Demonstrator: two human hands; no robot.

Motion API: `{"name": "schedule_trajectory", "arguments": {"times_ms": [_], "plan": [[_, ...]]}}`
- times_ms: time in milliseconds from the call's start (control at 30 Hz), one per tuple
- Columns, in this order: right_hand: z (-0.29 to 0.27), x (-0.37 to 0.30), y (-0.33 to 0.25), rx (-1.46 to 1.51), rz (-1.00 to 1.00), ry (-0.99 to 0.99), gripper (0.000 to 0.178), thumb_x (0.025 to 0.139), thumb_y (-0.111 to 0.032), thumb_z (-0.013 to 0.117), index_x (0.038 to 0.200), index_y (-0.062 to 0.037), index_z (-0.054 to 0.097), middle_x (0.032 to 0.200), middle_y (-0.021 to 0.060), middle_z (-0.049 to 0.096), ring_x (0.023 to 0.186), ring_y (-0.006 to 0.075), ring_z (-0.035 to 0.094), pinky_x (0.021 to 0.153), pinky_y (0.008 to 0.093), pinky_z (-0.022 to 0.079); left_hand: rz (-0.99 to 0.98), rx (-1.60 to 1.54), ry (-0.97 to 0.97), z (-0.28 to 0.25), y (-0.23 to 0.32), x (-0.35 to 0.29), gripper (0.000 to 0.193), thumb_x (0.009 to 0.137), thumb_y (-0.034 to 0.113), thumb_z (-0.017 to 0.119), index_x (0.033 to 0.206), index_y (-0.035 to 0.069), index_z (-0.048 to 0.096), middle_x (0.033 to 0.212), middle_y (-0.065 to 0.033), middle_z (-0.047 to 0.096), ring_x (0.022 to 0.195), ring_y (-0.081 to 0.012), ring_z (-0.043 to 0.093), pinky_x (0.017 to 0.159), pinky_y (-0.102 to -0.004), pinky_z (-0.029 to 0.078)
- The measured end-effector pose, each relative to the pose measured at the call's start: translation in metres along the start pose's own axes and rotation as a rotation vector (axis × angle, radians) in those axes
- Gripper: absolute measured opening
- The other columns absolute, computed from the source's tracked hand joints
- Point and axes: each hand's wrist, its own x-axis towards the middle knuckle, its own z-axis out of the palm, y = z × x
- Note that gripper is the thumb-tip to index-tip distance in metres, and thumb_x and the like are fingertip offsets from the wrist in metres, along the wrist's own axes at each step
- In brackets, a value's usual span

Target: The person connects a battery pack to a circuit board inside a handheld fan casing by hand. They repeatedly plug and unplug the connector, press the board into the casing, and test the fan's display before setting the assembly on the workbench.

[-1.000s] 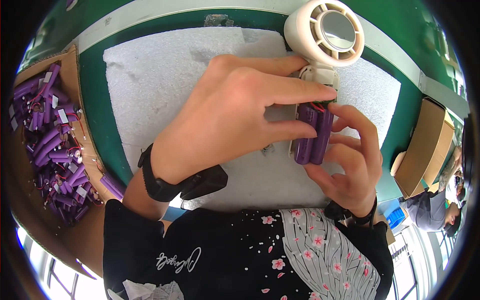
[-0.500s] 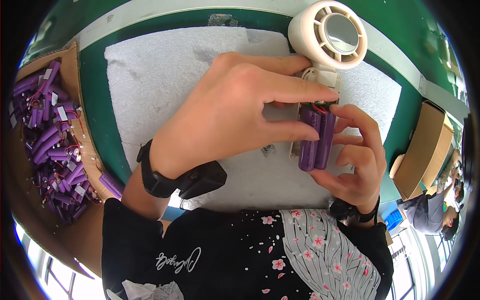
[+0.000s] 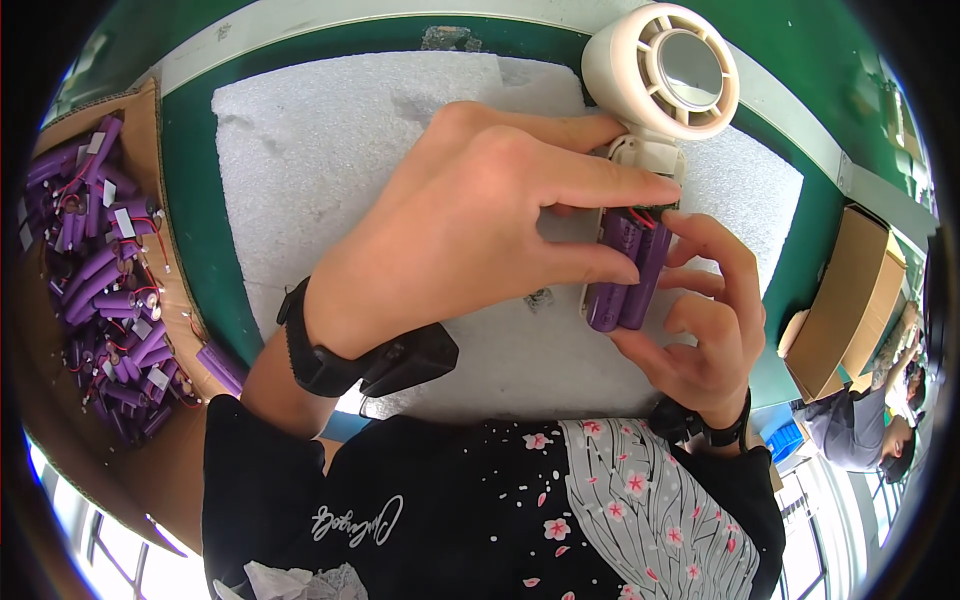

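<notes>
A cream handheld fan lies with its round head at the top and its opened handle toward me. In the handle sits a pack of two purple battery cells, with red wires at its upper end. My left hand reaches over from the left, its fingers closed around the upper handle and its thumb on the cells. My right hand is curled around the pack's right side and lower end, thumb against the bottom. Fingers hide part of the handle and the wiring.
Under the work lies a white foam sheet on a green table. At left, a cardboard box holds many purple battery packs with wires. Another cardboard box stands at right; beyond it is a person near a blue bin.
The lower end of the battery pack has shifted slightly up and to the left, and my right hand has moved with it. My left hand keeps nearly the same place.
</notes>
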Motion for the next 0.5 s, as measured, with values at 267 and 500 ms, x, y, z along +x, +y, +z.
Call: {"name": "schedule_trajectory", "arguments": {"times_ms": [267,500], "plan": [[-0.0043,0.0018,-0.002,-0.091,-0.055,-0.043,0.043,0.055,-0.007,0.087,0.081,-0.0053,0.052,0.116,0.0255,0.06,0.078,0.0264,0.063,0.057,0.0295,0.056,0.007,-0.008,0.038,0.0034,-0.0029,-0.0025,0.049,0.059,0.007,0.086,0.106,0.011,0.074,0.111,-0.0162,0.068,0.082,-0.0232,0.071,0.069,-0.0279,0.058],[-0.0015,0.0034,-0.0062,-0.118,0.049,-0.023,0.049,0.05,-0.006,0.087,0.088,-0.0058,0.056,0.118,0.0173,0.058,0.082,0.0255,0.063,0.061,0.0309,0.054,-0.049,-0.03,0.028,0.0052,0.0005,-0.0001,0.048,0.06,0.004,0.085,0.106,0.011,0.074,0.109,-0.0138,0.07,0.08,-0.0213,0.071,0.068,-0.027,0.058]]}}
